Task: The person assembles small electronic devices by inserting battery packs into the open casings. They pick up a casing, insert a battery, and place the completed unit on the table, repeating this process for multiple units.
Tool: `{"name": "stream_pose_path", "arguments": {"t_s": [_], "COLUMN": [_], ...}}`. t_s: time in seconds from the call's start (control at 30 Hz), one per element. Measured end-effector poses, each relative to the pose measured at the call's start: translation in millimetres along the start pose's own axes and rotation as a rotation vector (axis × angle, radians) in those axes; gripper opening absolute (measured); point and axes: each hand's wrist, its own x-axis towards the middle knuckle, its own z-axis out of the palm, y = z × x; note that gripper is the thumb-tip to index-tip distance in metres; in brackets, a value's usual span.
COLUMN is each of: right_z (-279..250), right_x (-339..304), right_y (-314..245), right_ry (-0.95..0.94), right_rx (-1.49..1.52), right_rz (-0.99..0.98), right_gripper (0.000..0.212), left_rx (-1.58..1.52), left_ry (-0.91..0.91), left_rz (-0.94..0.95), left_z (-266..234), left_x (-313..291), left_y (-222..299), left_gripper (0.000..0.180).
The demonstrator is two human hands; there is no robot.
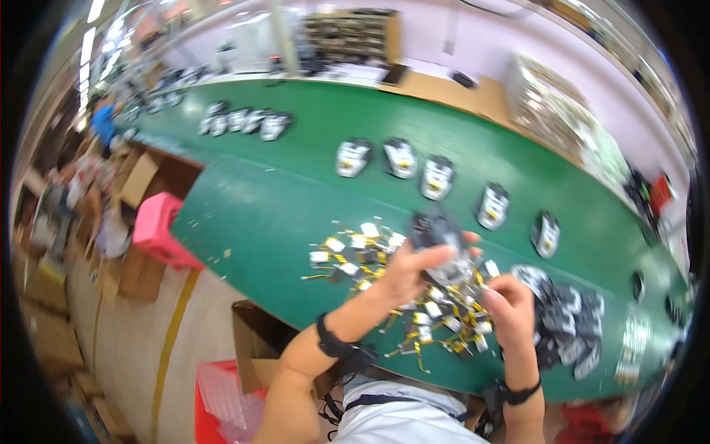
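Over the green counter (251, 214), the left hand (408, 272) grips a mouse-shaped device (435, 229); beside wired parts (422, 319), the right hand (512, 307) curls, whether pinching anything unclear.

Bright, fairly even light; strip lamps (88, 48) glare white far beyond and left of the fingers (435, 257). Slight blur softens the area around them; the worktop (259, 207) curves toward the black rim.

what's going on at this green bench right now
A person holds a dark, rounded unit in the left hand, with the right hand close by; whether that one grips anything is unclear. Below lies a pile of small wired parts. Similar units lie spaced out beyond, and more are clustered to the right.
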Motion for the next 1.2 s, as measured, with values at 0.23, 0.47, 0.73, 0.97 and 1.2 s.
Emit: {"name": "stream_pose_path", "arguments": {"t_s": [0.23,0.47,0.73,0.97,1.2], "right_z": [5,10,7,7,14], "right_x": [1,-6,-8,-15,-15], "right_y": [-6,0,-2,3,11], "right_ry": [0.057,0.058,0.062,-0.027,0.077], "right_rx": [-0.092,-0.190,-0.619,-0.318,-0.177], "right_rz": [-0.035,-0.100,-0.365,-0.105,0.057], "right_gripper": [0.013,0.013,0.008,0.007,0.009], "left_rx": [-0.079,0.025,0.055,0.174,0.146], "left_ry": [0.064,0.032,0.052,0.134,-0.025], "left_rz": [-0.040,-0.034,-0.043,-0.039,0.049], "left_z": [11,5,9,21,16], "left_x": [3,-5,-9,-9,-10], "left_y": [-19,-27,-33,-32,-35], "left_gripper": [0.066,0.069,0.071,0.088,0.087]}}
